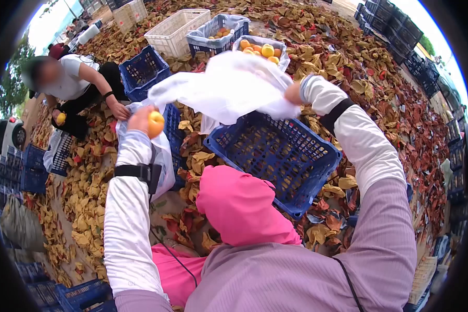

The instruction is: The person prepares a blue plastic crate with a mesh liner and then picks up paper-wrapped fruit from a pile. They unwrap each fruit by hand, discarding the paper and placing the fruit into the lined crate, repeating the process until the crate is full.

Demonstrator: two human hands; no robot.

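My left hand (140, 120) is closed around a round yellow-orange fruit (156, 124), with one end of a thin white plastic bag (229, 86) right at its fingers. The bag stretches across, blurred by motion, to my right hand (295, 93), which grips its other end. Below it stands a blue plastic crate (275, 156) whose slatted floor shows. Beside my left hand, a second blue crate (174, 135) is partly hidden by a white plastic liner (165, 161).
A crouching person (75, 78) at the left holds a fruit (61, 118); their other hand (120, 112) is close to mine. Lined crates of fruit (260, 49), a white crate (177, 31) and another blue crate (144, 73) stand ahead. Paper wrappers (96, 208) cover the ground.
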